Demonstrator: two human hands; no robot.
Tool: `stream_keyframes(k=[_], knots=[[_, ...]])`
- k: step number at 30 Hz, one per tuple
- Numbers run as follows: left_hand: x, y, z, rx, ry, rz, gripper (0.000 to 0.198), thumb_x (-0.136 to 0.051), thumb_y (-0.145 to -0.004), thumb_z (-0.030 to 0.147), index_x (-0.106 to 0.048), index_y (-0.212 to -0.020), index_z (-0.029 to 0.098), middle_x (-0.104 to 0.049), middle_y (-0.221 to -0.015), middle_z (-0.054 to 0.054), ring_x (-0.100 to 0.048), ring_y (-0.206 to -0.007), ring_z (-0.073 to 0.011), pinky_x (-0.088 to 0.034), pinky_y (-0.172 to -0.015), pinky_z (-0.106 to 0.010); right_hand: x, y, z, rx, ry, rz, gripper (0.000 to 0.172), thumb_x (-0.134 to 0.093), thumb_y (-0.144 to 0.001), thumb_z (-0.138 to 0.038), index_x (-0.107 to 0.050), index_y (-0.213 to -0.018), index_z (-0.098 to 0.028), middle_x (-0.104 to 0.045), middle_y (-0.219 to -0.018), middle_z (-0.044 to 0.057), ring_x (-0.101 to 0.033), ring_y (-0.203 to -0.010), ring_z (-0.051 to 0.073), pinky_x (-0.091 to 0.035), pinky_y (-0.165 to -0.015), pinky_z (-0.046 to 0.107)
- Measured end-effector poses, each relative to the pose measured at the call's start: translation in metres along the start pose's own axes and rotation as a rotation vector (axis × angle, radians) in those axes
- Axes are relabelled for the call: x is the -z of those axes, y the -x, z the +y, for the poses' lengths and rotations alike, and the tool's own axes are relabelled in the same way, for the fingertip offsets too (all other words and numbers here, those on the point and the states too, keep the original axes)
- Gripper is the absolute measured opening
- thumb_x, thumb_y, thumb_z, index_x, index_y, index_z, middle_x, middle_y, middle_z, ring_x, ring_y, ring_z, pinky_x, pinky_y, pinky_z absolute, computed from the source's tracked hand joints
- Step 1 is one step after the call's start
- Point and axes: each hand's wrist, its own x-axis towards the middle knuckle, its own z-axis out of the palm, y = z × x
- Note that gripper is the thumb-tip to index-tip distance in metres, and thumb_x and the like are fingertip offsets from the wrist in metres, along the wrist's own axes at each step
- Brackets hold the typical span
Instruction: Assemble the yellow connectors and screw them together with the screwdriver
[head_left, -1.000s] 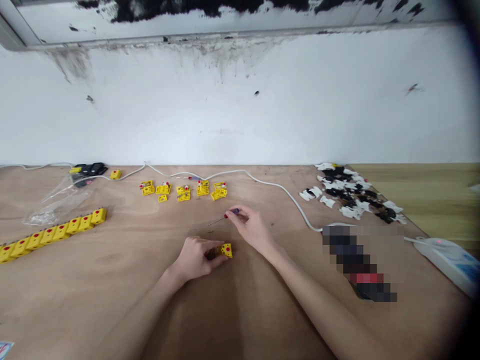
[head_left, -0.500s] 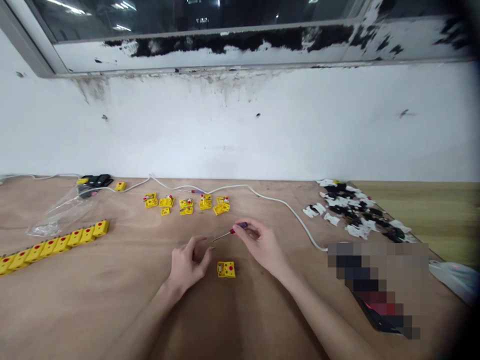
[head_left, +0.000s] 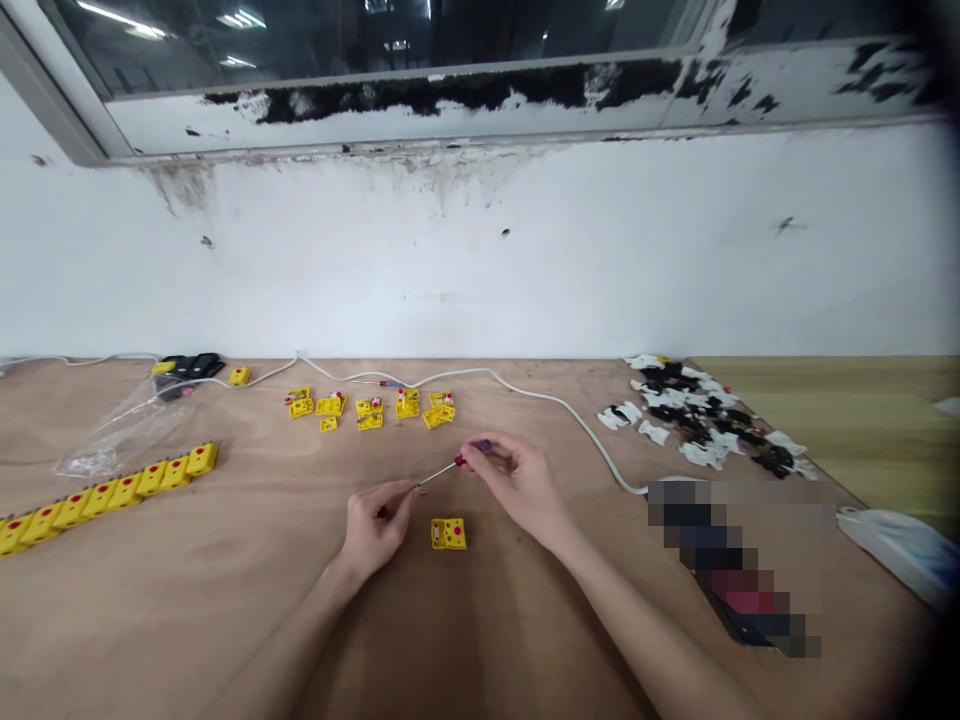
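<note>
My right hand grips the red and purple handle of a screwdriver, whose thin shaft points down to the left. At the tip of the shaft, my left hand has its thumb and fingers pinched together; what they hold, if anything, is too small to name. Just below and between the hands, a yellow case with a red dot lies on the wooden table. Several opened yellow cases with small parts inside lie in a row beyond the hands.
At the left runs a line of yellow cases, with a clear plastic bag behind. A second screwdriver lies near the white cable. Black and white pieces are heaped at the right, above a blurred-out object and a mouse-like device.
My left thumb and fingers have closed together at the screwdriver's tip. The screwdriver has shifted slightly left and down. The whole view has moved a little.
</note>
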Motion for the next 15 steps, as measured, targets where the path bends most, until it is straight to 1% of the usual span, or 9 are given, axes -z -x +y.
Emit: stream_keyframes(k=[4, 7, 9, 12, 15], knots=[[0.001, -0.002, 0.007, 0.158, 0.216, 0.038, 0.031, -0.067, -0.086, 0.042, -0.081, -0.088, 0.015, -0.031, -0.048, 0.006, -0.026, -0.047, -0.0073, -0.025, -0.047, -0.021, 0.0, -0.006, 0.005, -0.1, -0.161, 0.053, 0.041, -0.08, -0.072, -0.052, -0.07, -0.089, -0.016, -0.076, -0.077, 0.006, -0.075, -0.069, 0.022, -0.063, -0.068, 0.034], [0.004, -0.004, 0.014, 0.245, 0.332, 0.075, 0.035, -0.071, -0.082, 0.046, -0.082, -0.087, 0.014, -0.027, -0.048, 0.007, -0.023, -0.05, -0.0067, -0.025, -0.049, -0.021, -0.001, -0.007, 0.009, -0.152, -0.237, 0.078, 0.043, -0.082, -0.07, -0.052, -0.07, -0.09, -0.016, -0.076, -0.076, 0.005, -0.075, -0.068, 0.021, -0.064, -0.066, 0.032], [0.006, -0.005, 0.016, 0.289, 0.385, 0.096, 0.036, -0.074, -0.079, 0.048, -0.082, -0.085, 0.013, -0.029, -0.048, 0.006, -0.025, -0.051, -0.0068, -0.027, -0.05, -0.021, -0.002, -0.007, 0.011, -0.181, -0.274, 0.084, 0.042, -0.082, -0.071, -0.051, -0.07, -0.09, -0.016, -0.075, -0.076, 0.004, -0.075, -0.068, 0.02, -0.064, -0.066, 0.032], [0.006, -0.005, 0.015, 0.354, 0.456, 0.112, 0.038, -0.076, -0.075, 0.05, -0.082, -0.084, 0.013, -0.037, -0.048, 0.005, -0.03, -0.052, -0.0076, -0.03, -0.05, -0.021, -0.005, -0.006, 0.013, -0.216, -0.313, 0.09, 0.04, -0.083, -0.071, -0.05, -0.07, -0.09, -0.017, -0.075, -0.077, 0.003, -0.075, -0.068, 0.02, -0.064, -0.067, 0.031], [0.005, -0.004, 0.011, 0.37, 0.494, 0.107, 0.043, -0.077, -0.074, 0.054, -0.082, -0.086, 0.013, -0.047, -0.05, 0.003, -0.038, -0.052, -0.0093, -0.033, -0.048, -0.021, -0.008, -0.006, 0.014, -0.252, -0.346, 0.104, 0.041, -0.085, -0.069, -0.049, -0.071, -0.089, -0.016, -0.076, -0.077, 0.004, -0.075, -0.068, 0.02, -0.064, -0.067, 0.032]])
